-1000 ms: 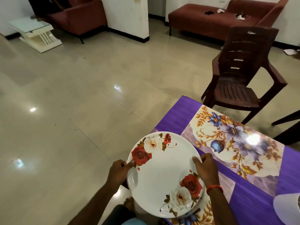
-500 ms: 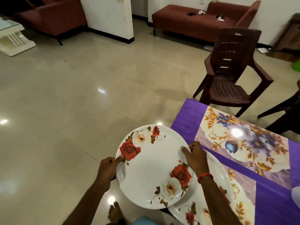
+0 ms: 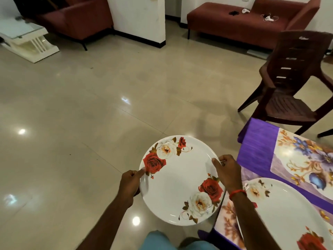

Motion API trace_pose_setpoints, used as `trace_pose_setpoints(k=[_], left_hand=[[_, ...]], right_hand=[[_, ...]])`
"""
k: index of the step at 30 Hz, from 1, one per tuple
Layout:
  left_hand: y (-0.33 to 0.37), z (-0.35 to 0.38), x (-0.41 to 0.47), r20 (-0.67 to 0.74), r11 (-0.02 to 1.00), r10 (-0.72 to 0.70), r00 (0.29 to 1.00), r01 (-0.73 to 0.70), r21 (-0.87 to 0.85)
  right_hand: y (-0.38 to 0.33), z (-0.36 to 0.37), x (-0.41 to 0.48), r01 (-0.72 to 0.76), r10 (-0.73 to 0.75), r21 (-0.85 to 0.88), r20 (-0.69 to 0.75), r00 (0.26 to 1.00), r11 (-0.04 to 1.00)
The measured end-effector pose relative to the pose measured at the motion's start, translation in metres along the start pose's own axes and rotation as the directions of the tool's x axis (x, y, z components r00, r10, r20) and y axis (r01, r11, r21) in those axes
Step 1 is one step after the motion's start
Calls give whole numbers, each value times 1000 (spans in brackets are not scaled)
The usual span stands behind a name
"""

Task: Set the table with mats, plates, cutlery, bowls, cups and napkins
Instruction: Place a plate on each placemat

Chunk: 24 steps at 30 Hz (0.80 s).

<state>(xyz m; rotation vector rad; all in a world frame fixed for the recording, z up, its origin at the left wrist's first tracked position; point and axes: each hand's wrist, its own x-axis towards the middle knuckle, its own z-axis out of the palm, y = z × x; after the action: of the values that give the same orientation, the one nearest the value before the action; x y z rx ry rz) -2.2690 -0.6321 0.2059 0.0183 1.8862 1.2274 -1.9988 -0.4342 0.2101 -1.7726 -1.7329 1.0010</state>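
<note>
One floor (image 3: pixel 90 123): pale glossy tiles fill most of the frame, with bright lamp reflections at the left and bottom centre.
Table (image 3: pixel 255 150): lower right of the frame, covered in a purple cloth; only its near corner and left edge show.
Sofas: two dark red ones along the top, one (image 3: pixel 77 20) at upper left and a long bench-like one (image 3: pixel 234 20) at upper right with small items lying on its seat, too small to tell.
Chair (image 3: pixel 292 87): dark brown with a slatted back, at the right edge just beyond the far end of the table.
Mats: a flowered one (image 3: pixel 306 159) lies bare at the right edge; a nearer one (image 3: pixel 227 217) lies under the second plate.
Second plate (image 3: pixel 288 213): white with roses, flat on the nearer mat at the bottom right corner.
Held plate (image 3: pixel 180 181): white with red and cream roses, in the air at lower centre, over the floor and just left of the table's edge, roughly level.
Left hand (image 3: pixel 129 184): grips the plate's left rim, thumb on top beside a red rose, fingers tucked underneath.
Right hand (image 3: pixel 227 172): grips the right rim, thumb on top, fingers curled round the edge.
Wristband (image 3: pixel 237 193): thin and red, on the right wrist.
</note>
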Motion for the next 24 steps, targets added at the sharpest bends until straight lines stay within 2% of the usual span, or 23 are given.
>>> trace_pose_setpoints(k=[10, 16, 24], left_hand=[[50, 1, 62, 60, 999, -2, 998, 0, 40], [110, 30, 127, 116, 993, 26, 993, -38, 107], [188, 62, 198, 170, 984, 54, 984, -81, 160]], right_hand=[[-33, 26, 41, -30, 29, -8, -49, 998, 1000], [-57, 47, 105, -118, 119, 14, -68, 991, 993], [-101, 60, 181, -91, 95, 37, -126, 987, 995]])
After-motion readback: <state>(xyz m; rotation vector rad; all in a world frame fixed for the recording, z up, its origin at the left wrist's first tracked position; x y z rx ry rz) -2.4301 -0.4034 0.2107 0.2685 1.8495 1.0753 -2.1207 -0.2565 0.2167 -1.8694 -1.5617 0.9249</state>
